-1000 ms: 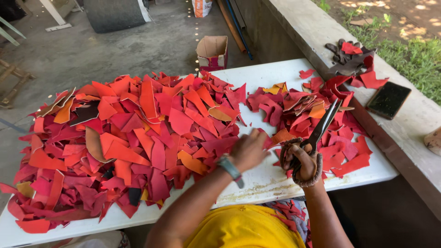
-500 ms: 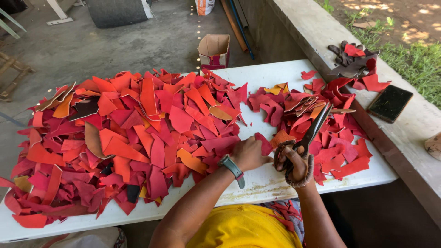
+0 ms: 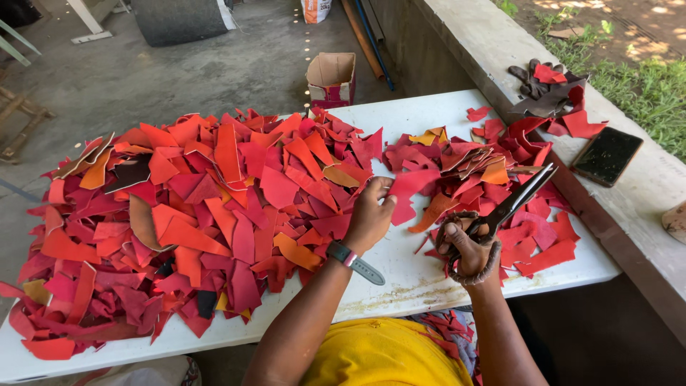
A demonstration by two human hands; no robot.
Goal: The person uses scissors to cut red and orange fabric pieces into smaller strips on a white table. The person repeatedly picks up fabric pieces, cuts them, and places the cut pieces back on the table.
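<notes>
Scissors [image 3: 511, 206] in right hand [image 3: 468, 246]; left hand [image 3: 370, 214] pinches red scrap [image 3: 409, 187] (cardboard box [image 3: 331, 78] beyond).

A white counter [image 3: 429, 275] stands on a grey concrete floor [image 3: 179, 78], its surface stained near the front edge. Beyond the hands, on the floor past the far edge of the counter, sits an open cardboard box [image 3: 331, 77]. Further back lie long poles [image 3: 368, 36] along the base of a low concrete wall [image 3: 500, 50], which runs past the right of the hands. On top of that wall rests a dark flat phone [image 3: 607, 156]. Beyond the wall, sunlit grass [image 3: 636, 71] and bare earth show bright daylight. Far left stands part of a wooden frame [image 3: 18, 118].
</notes>
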